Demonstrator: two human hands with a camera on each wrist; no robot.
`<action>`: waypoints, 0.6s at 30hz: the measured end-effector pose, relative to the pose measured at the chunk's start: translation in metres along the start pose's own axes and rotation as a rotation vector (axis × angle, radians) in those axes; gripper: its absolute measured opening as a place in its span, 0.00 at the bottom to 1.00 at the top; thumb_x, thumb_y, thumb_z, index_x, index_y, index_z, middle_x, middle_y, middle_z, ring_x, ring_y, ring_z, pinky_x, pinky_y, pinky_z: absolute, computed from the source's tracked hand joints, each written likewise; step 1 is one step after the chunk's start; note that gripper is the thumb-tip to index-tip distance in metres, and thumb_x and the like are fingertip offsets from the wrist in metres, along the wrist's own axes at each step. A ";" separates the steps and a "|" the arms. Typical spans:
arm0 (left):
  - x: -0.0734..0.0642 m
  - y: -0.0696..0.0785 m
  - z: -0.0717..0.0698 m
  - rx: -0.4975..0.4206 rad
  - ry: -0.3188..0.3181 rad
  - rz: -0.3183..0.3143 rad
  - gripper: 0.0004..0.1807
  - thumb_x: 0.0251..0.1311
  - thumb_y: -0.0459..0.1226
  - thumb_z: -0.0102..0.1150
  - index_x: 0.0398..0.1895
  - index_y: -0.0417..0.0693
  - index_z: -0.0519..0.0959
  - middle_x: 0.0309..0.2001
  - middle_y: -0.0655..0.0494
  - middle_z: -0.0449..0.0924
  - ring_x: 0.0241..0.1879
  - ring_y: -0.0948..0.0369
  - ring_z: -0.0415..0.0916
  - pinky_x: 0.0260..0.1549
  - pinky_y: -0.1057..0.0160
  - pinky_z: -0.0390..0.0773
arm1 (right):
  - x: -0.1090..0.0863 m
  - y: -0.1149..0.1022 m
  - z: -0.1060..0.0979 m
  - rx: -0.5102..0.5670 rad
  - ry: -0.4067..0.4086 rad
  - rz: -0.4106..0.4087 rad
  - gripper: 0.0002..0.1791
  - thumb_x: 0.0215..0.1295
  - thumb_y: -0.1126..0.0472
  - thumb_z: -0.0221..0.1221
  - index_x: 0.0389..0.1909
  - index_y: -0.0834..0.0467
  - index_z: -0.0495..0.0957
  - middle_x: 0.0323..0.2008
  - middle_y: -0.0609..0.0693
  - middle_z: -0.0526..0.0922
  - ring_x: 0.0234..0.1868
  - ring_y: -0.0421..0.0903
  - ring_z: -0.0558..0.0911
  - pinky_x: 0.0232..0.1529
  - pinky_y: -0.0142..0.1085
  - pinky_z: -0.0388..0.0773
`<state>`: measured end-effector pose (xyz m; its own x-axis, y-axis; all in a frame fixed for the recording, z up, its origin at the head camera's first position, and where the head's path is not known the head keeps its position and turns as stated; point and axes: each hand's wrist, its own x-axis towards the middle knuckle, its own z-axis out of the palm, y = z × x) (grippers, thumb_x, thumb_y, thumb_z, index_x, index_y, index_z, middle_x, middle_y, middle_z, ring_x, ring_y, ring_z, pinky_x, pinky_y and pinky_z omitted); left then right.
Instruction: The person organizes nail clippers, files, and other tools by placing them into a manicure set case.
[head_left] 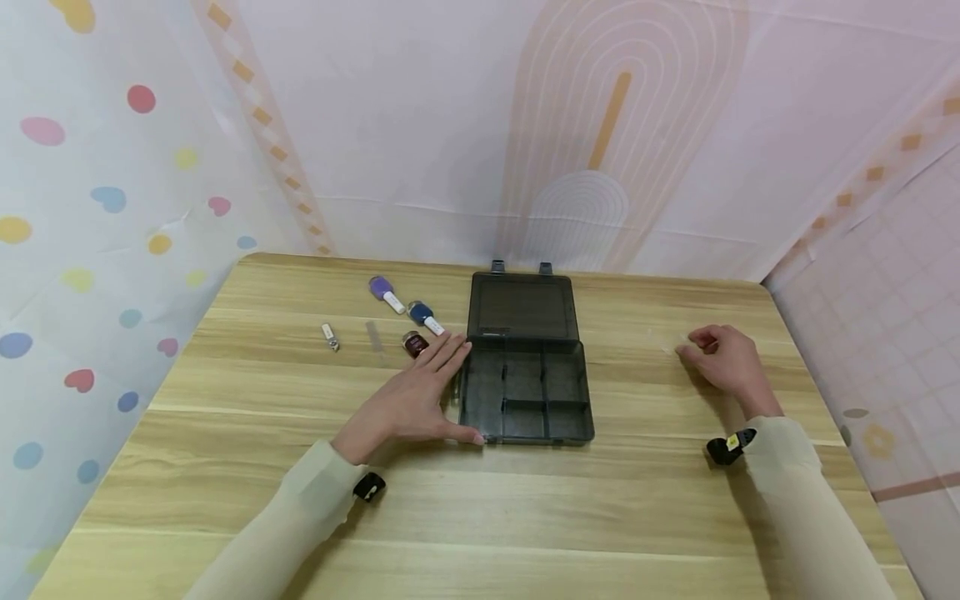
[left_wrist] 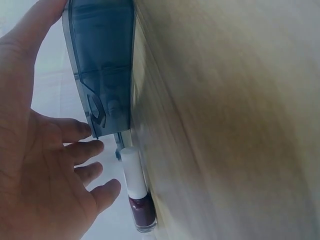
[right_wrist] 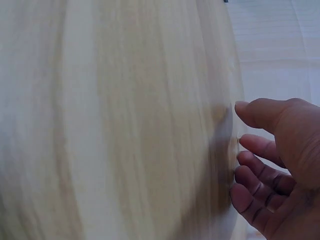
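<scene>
A dark see-through compartment box (head_left: 525, 421) lies open on the table, its lid (head_left: 522, 307) folded back toward the wall. My left hand (head_left: 416, 404) rests along the box's left side, fingers extended at the edge and thumb at the front left corner. Next to those fingers lies a dark red nail polish bottle (left_wrist: 144, 212) with a white cap. Over at the right, my right hand (head_left: 723, 358) is low over the table with curled fingers. A small, faint clear piece (head_left: 683, 340) shows at its thumb and index fingertips; its outline is hard to make out.
A purple polish bottle (head_left: 381, 287) and a blue one (head_left: 422, 313) lie behind the left hand. Farther left are a nail clipper (head_left: 330, 337) and a pale translucent strip (head_left: 374, 337). A patterned cloth wall (head_left: 420, 150) borders the wooden table (head_left: 525, 525).
</scene>
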<state>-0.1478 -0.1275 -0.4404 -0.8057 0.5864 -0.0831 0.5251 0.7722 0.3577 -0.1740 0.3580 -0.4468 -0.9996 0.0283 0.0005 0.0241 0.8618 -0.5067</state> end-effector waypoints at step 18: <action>0.003 0.000 -0.002 0.036 -0.046 0.014 0.75 0.42 0.79 0.63 0.84 0.46 0.43 0.85 0.52 0.34 0.84 0.52 0.30 0.79 0.46 0.56 | 0.001 -0.005 0.001 -0.005 0.026 0.060 0.15 0.74 0.55 0.60 0.45 0.65 0.82 0.42 0.65 0.84 0.43 0.60 0.81 0.38 0.40 0.74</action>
<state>-0.1502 -0.1262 -0.4391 -0.7853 0.6070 -0.1217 0.5463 0.7719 0.3250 -0.1756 0.3532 -0.4455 -0.9957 0.0926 -0.0074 0.0838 0.8609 -0.5018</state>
